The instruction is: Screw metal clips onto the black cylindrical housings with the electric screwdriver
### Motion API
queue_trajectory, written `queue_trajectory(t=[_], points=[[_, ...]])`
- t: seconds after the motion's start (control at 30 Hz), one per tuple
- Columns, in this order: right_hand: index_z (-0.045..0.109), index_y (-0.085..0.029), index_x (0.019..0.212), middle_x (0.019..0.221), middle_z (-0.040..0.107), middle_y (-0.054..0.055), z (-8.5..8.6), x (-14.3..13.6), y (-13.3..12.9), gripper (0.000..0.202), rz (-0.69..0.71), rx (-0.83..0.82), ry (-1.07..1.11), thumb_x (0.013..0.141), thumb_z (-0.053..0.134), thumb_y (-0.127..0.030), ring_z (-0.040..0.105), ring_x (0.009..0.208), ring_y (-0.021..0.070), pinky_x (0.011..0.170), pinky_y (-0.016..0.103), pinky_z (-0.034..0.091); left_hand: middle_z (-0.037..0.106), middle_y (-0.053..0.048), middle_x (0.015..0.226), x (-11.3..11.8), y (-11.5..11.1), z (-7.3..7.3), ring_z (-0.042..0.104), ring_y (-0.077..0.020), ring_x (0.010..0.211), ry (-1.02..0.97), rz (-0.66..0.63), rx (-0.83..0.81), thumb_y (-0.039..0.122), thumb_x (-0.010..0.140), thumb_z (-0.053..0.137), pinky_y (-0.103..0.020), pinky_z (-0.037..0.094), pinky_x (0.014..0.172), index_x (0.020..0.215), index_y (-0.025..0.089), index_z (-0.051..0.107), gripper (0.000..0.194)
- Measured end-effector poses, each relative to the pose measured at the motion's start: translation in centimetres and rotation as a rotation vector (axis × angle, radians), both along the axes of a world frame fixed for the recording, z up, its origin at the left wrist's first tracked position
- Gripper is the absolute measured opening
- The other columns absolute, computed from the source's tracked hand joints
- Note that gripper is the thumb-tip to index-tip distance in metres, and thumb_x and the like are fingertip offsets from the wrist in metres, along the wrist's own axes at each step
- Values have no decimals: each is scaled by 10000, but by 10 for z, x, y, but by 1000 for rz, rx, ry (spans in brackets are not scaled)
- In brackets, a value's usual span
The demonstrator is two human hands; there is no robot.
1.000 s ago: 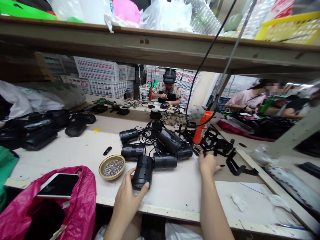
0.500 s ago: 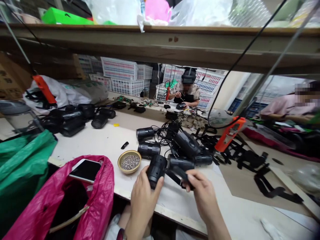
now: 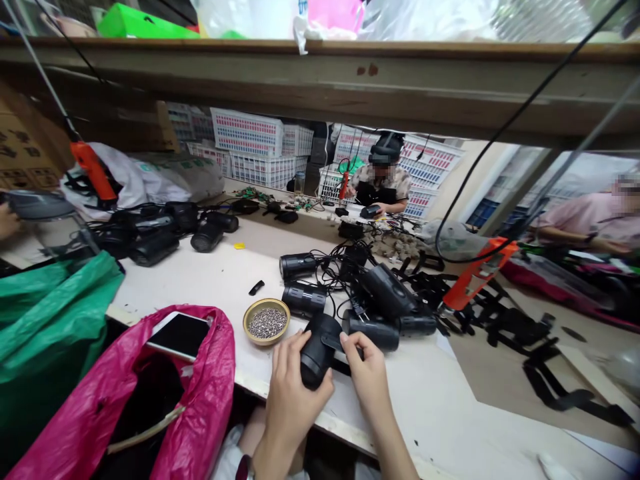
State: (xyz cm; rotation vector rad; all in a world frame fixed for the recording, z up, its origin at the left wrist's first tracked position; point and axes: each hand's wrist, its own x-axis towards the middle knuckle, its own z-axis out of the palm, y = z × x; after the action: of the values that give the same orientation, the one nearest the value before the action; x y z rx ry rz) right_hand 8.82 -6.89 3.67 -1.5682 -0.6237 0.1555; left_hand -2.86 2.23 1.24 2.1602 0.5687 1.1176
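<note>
Black cylinder [image 3: 313, 363]: between the two hands, tilted – whether it touches the desk [image 3: 425, 407] I cannot tell
Left hand [image 3: 295, 387]: curled round the cylinder's near end, thumb on one side, fingers on the other
Right hand [image 3: 364, 367]: pinching a black bracket [image 3: 331, 342] between thumb and fingers, against the cylinder's side
Bowl [image 3: 266, 343]: just beyond and left of the left hand – small metal screws [image 3: 267, 323] inside
Other cylinders [image 3: 387, 291]: beyond the right hand, among tangled cords
Orange tool [image 3: 480, 273]: farther out, right of the right hand
</note>
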Motion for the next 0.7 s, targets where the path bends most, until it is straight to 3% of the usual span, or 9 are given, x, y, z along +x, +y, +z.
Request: queue_trajectory(t=[0.33, 0.47, 0.57, 0.7], points=[[484, -209, 718, 655, 443, -21, -6, 2, 4, 457, -13, -35, -182, 1017, 557, -547, 456, 596, 191, 575, 276, 381, 545, -101, 1146, -2, -1, 0, 565, -310, 1143, 24, -15, -115, 259, 765, 680, -564, 519, 988, 1207, 208, 454, 499], [590, -197, 870, 871, 534, 31, -6, -6, 9, 368, -136, -38, -372, 1091, 498, -476, 547, 783, 232, 729, 319, 419, 538, -105, 1152, -2, 11, 5, 567, -318, 1165, 99, -93, -208, 264, 730, 683, -593, 508, 1007, 1171, 200, 432, 512], [646, -199, 1033, 997, 539, 63, -7, -12, 12, 316, -222, -32, -543, 1127, 466, -442, 539, 920, 264, 853, 368, 393, 533, -115, 1187, -5, 20, 6, 560, -316, 1206, 120, -163, -203, 273, 730, 696, -593, 495, 1038, 1169, 203, 412, 527], [660, -208, 1068, 963, 576, 46, -7, -14, 11, 292, -212, -52, -728, 1159, 425, -357, 526, 870, 249, 836, 372, 375, 521, -108, 1218, -7, 24, 1, 544, -301, 1251, 107, -192, -184, 274, 734, 713, -569, 476, 1082, 1185, 214, 399, 553]])
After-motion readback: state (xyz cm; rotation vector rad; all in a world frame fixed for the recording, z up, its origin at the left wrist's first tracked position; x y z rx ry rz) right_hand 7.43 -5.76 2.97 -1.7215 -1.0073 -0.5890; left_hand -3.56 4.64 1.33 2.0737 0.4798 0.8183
